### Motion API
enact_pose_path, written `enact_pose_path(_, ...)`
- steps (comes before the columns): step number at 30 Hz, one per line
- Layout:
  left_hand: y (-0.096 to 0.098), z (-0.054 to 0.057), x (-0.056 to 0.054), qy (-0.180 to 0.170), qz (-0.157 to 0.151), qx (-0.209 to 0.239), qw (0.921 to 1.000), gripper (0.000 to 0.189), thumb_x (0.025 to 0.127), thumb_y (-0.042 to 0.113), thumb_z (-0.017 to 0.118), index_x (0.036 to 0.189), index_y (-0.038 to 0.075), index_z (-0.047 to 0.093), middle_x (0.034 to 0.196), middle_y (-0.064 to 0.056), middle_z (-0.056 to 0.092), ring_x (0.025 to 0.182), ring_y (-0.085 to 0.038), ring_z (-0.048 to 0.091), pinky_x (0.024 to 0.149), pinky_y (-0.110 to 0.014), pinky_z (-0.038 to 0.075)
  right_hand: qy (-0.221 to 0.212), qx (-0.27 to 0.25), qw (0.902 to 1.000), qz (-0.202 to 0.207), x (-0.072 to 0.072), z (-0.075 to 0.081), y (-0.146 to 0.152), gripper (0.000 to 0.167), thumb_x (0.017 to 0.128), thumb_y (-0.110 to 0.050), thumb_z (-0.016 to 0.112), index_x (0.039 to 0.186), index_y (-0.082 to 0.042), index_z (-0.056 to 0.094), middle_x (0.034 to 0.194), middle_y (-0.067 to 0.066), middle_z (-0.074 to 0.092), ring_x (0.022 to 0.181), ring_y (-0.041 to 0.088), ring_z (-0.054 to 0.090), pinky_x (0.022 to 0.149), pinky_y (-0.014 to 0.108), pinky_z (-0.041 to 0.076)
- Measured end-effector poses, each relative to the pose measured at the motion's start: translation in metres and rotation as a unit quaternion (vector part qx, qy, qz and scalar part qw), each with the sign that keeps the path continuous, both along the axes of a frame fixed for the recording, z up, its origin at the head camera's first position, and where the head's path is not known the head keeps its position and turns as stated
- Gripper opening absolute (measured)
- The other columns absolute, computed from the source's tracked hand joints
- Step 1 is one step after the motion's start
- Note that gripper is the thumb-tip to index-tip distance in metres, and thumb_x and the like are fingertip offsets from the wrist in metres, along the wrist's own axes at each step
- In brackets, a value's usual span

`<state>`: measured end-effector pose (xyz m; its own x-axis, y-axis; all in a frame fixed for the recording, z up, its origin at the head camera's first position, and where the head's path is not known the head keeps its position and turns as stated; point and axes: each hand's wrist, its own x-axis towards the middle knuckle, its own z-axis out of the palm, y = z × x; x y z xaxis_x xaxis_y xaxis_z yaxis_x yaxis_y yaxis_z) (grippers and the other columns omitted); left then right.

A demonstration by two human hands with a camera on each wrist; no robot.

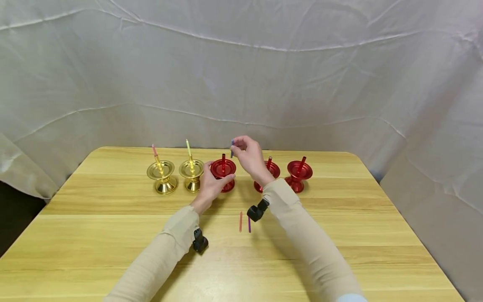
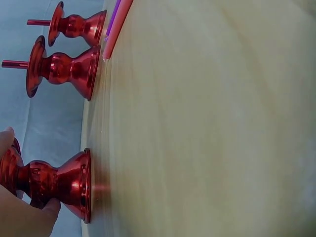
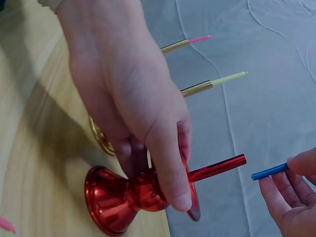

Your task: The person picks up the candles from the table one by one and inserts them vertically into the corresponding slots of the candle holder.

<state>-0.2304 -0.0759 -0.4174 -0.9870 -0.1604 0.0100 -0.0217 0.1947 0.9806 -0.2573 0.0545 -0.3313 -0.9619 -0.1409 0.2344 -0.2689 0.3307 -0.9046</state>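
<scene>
i see left hand (image 1: 212, 185) gripping leftmost red holder (image 1: 223, 168) | right hand (image 1: 250, 157) pinching blue candle (image 3: 269, 172) | slack pinch could drop it outside the tube (image 3: 217, 168)

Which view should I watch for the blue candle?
The right wrist view: the blue candle shows largest, its free end sticking out past the fingers. The head view shows it small; the left wrist view doesn't show it.
</scene>
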Motion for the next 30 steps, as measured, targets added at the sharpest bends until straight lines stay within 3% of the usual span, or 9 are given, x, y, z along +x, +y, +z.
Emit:
enact_pose_path(8,-0.001,0.0,0.001,0.01,-0.007,0.004,0.9999,0.079,0.082,0.019,0.078,0.141,0.002,0.028,0.138,-0.021,0.044,0.126,-0.033,0.044,0.105,-0.043,0.039,-0.004,-0.042,0.9989,0.021,-0.007,0.005,-0.013,0.021,0.096,-0.002,0.057,0.115,0.006,0.059,0.103,0.016,0.061,0.095,0.026,0.06,0.084,0.031,0.054)
enact_pose_path(17,-0.002,0.002,0.002,0.012,-0.013,0.001,0.9999,0.079,0.081,0.018,0.079,0.14,0.002,0.028,0.138,-0.021,0.044,0.126,-0.033,0.045,0.105,-0.044,0.038,-0.031,-0.058,0.9971,0.039,-0.011,0.006,-0.016,0.018,0.096,-0.001,0.056,0.114,0.004,0.058,0.103,0.015,0.059,0.095,0.026,0.059,0.085,0.032,0.054)
enact_pose_path(23,-0.002,0.002,0.003,0.011,-0.014,0.001,0.9998,0.079,0.081,0.018,0.079,0.14,0.002,0.029,0.137,-0.022,0.045,0.126,-0.033,0.045,0.105,-0.044,0.039,-0.043,-0.038,0.9976,0.04,-0.014,0.003,-0.017,0.017,0.096,-0.002,0.058,0.112,0.003,0.06,0.102,0.014,0.059,0.095,0.025,0.06,0.086,0.03,0.053)
enact_pose_path(30,-0.002,0.001,0.003,0.019,-0.012,-0.002,0.9997,0.078,0.082,0.018,0.078,0.139,0.001,0.029,0.137,-0.021,0.045,0.126,-0.033,0.045,0.105,-0.043,0.038,-0.045,0.031,0.9981,0.028,-0.015,0.001,-0.015,0.015,0.094,-0.009,0.064,0.107,-0.003,0.064,0.1,0.009,0.064,0.094,0.023,0.059,0.086,0.033,0.051)
